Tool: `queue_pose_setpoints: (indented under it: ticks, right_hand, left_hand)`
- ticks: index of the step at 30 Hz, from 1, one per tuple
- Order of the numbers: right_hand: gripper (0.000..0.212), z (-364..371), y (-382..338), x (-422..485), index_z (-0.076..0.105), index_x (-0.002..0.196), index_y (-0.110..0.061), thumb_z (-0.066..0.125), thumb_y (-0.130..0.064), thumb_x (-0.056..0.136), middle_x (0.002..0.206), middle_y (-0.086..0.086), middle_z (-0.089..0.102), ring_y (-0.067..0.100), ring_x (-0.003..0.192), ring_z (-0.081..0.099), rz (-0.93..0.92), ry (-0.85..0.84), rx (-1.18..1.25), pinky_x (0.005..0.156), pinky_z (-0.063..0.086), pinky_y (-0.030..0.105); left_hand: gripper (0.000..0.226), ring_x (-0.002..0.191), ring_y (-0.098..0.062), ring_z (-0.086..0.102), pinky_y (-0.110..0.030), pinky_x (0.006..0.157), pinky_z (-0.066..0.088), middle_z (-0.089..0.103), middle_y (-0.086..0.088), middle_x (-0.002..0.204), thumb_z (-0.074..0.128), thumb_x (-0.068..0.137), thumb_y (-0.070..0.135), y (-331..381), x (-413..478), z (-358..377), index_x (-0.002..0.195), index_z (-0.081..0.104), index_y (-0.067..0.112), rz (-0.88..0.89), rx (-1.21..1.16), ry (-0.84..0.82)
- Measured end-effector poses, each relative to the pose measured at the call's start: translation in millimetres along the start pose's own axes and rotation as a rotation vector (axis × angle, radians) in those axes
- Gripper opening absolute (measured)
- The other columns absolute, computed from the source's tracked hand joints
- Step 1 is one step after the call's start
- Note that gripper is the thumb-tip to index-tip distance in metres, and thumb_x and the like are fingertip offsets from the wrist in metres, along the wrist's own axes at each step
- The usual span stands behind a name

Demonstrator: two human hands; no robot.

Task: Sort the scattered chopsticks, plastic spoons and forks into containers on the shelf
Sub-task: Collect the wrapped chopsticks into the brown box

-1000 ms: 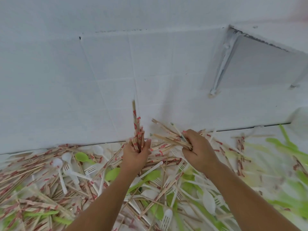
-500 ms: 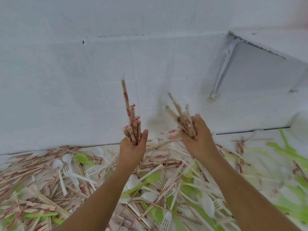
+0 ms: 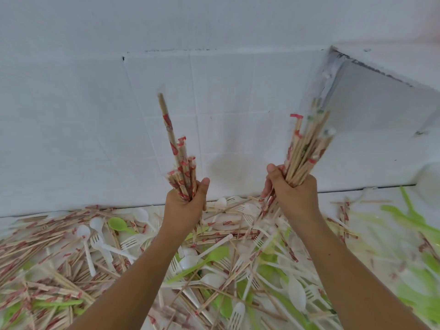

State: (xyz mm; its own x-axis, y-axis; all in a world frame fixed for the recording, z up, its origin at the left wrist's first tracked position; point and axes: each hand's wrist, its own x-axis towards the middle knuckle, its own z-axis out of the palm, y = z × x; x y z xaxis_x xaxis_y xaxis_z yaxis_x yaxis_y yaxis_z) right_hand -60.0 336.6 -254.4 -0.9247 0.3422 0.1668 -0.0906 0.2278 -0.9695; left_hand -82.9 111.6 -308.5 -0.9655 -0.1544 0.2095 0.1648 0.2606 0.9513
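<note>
Chopsticks (image 3: 182, 172) fill your left hand (image 3: 184, 206), more your right hand (image 3: 294, 196); light, stiff, slippery in wrappers—keep fists low, bundles upright.

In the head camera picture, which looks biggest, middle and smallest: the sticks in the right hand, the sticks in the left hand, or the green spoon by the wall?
1. Right-hand bundle
2. Left-hand bundle, thinner
3. Green spoon

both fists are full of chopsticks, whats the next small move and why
Probably merge the two bundles into one hand. The left hand and right hand each grip an upright bundle above the pile, and no container is in view, so a free hand would help.
</note>
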Motion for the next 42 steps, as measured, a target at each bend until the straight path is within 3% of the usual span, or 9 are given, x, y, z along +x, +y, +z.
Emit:
queue_pose_setpoints:
  ticks: [3,8,12,17,20,26,30,34,42]
  right_hand:
    - [0.027,16,26,-3,0.072,0.071,-0.016,0.073,-0.026,0.095,0.064,0.007,0.072,0.031,0.063,0.070,0.005,-0.052,0.068,0.064,0.059,0.029]
    - [0.016,30,67,-17,0.079,0.083,-0.021,0.082,-0.005,0.085,0.073,-0.008,0.077,0.004,0.072,0.074,0.069,-0.332,-0.015,0.067,0.053,0.016]
    - [0.009,33,74,-8,0.077,0.084,-0.006,0.082,0.001,0.083,0.081,0.011,0.076,0.012,0.079,0.074,0.035,-0.286,0.001,0.074,0.055,0.016]
    - [0.030,47,88,-17,0.068,0.070,-0.033,0.082,-0.010,0.085,0.064,-0.011,0.067,0.005,0.062,0.064,0.100,-0.397,-0.168,0.064,0.056,0.025]
    - [0.020,48,79,-12,0.072,0.078,-0.024,0.072,-0.010,0.093,0.066,-0.019,0.069,-0.002,0.063,0.065,0.078,-0.365,-0.132,0.066,0.051,0.020]
    - [0.052,21,30,0,0.070,0.077,-0.046,0.054,-0.005,0.105,0.076,0.006,0.074,0.025,0.076,0.075,-0.118,-0.212,0.046,0.068,0.061,0.046]
    - [0.018,-4,35,11,0.069,0.091,-0.033,0.068,-0.017,0.099,0.056,0.002,0.056,0.025,0.050,0.049,-0.073,-0.073,0.027,0.051,0.045,0.031]
    - [0.015,-13,52,8,0.068,0.082,-0.022,0.076,-0.028,0.093,0.063,-0.011,0.065,0.000,0.055,0.060,0.123,-0.020,-0.153,0.051,0.042,0.009]
    - [0.020,-21,77,-5,0.071,0.091,-0.016,0.073,-0.035,0.094,0.082,0.004,0.071,0.016,0.077,0.067,0.225,-0.028,-0.321,0.058,0.044,0.022]
  left_hand:
    - [0.059,0.049,-0.031,0.061,-0.033,0.053,0.053,0.060,-0.016,0.053,0.063,0.099,0.045,-1,0,4,0.060,0.060,0.002,0.014,-0.004,0.005]
    - [0.053,0.047,-0.021,0.061,-0.035,0.058,0.051,0.060,-0.004,0.050,0.064,0.097,0.049,-13,-6,12,0.059,0.063,0.012,-0.013,0.011,-0.040]
    - [0.053,0.047,-0.020,0.060,-0.035,0.057,0.052,0.059,-0.003,0.048,0.064,0.097,0.049,-17,-8,16,0.058,0.063,0.014,-0.016,0.014,-0.044]
    - [0.054,0.046,-0.018,0.061,-0.034,0.055,0.053,0.059,-0.002,0.048,0.060,0.095,0.054,-24,-14,28,0.057,0.063,0.015,-0.020,0.072,-0.085]
    - [0.055,0.044,-0.018,0.059,-0.031,0.051,0.050,0.059,-0.003,0.047,0.062,0.097,0.051,-25,-16,30,0.057,0.063,0.013,-0.040,0.061,-0.077]
    - [0.053,0.048,-0.015,0.055,-0.025,0.053,0.046,0.055,-0.003,0.050,0.067,0.097,0.048,0,0,15,0.064,0.053,0.009,0.000,0.127,-0.052]
    - [0.025,0.063,0.001,0.061,-0.018,0.060,0.047,0.063,0.012,0.068,0.078,0.089,0.038,-12,18,15,0.074,0.060,0.028,-0.021,0.534,-0.388]
    - [0.018,0.089,-0.020,0.068,-0.028,0.065,0.049,0.066,0.005,0.089,0.069,0.086,0.040,-46,6,29,0.092,0.069,0.023,0.084,0.906,-0.722]
    - [0.040,0.105,-0.028,0.066,-0.038,0.080,0.054,0.068,0.000,0.111,0.067,0.086,0.056,-55,-1,54,0.110,0.057,0.025,0.137,1.133,-0.784]
